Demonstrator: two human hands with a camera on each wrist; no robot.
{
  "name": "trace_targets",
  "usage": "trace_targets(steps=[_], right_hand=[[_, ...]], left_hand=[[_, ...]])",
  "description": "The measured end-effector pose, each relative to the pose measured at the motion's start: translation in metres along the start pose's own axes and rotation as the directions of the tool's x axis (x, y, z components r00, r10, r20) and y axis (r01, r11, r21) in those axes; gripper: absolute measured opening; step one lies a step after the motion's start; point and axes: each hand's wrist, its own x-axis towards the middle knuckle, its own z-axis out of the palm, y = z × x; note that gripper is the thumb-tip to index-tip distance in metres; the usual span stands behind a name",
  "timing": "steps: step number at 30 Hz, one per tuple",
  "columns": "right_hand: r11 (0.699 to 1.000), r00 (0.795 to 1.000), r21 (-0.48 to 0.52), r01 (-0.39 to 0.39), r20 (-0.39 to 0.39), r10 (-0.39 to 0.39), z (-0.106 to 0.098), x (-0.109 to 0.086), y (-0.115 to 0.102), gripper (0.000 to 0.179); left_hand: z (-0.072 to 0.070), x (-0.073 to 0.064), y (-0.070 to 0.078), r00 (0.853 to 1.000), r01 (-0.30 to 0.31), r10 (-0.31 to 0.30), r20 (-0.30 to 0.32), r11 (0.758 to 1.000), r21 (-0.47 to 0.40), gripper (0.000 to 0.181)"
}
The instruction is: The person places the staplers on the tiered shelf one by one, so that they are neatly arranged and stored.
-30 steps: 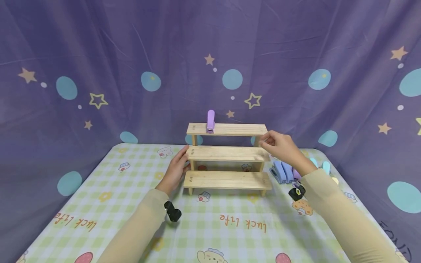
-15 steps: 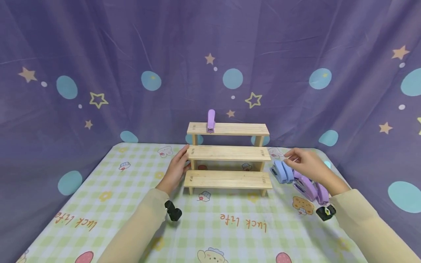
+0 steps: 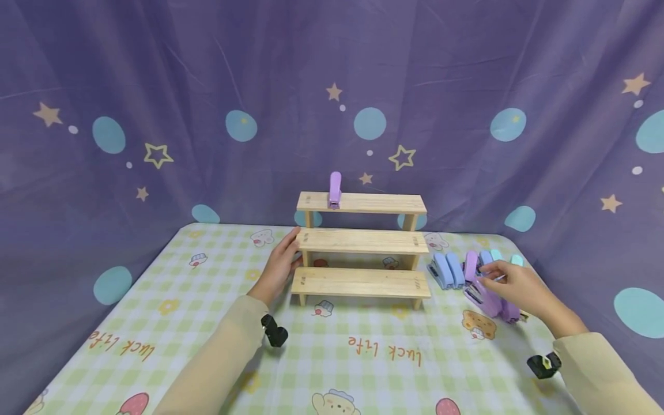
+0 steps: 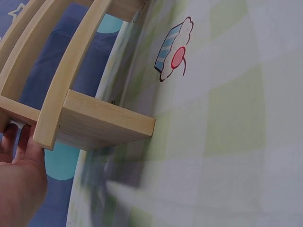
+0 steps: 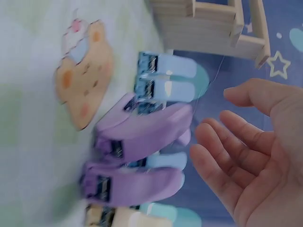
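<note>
A three-tier wooden display rack [image 3: 363,241] stands at the table's middle, with a purple stapler [image 3: 335,190] on its top step. My left hand [image 3: 278,268] holds the rack's left side by the middle step; in the left wrist view its fingertips meet the wood. To the right of the rack lies a group of staplers: two light blue staplers [image 3: 447,271], purple staplers [image 5: 142,135], and mint ones at the back. My right hand [image 3: 519,288] is over the purple staplers, fingers loosely bent and nothing held in the right wrist view.
A checked cloth [image 3: 363,374] with printed cartoons covers the table. Behind it hangs a purple curtain [image 3: 290,69] close to the rack's back. Beside the purple staplers, a beige stapler [image 5: 123,217] shows at the lower edge of the right wrist view.
My right hand has moved from beside the rack's upper right, rightward and down to over the purple staplers. The left hand stays at the rack's side.
</note>
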Motion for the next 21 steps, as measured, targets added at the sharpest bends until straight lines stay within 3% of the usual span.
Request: trace_targets(steps=[10, 21], right_hand=[[0.999, 0.999, -0.024, -0.022, -0.027, 0.021, 0.007, -0.013, 0.02, 0.035], [0.998, 0.998, -0.004, -0.056, 0.022, 0.056, 0.02, -0.011, 0.028, 0.043]], left_hand=[[0.0, 0.001, 0.001, 1.0, 0.009, -0.008, 0.018, 0.999, -0.037, 0.051], [-0.001, 0.001, -0.001, 1.0, 0.003, -0.003, -0.001, 1.0, -0.007, 0.051]])
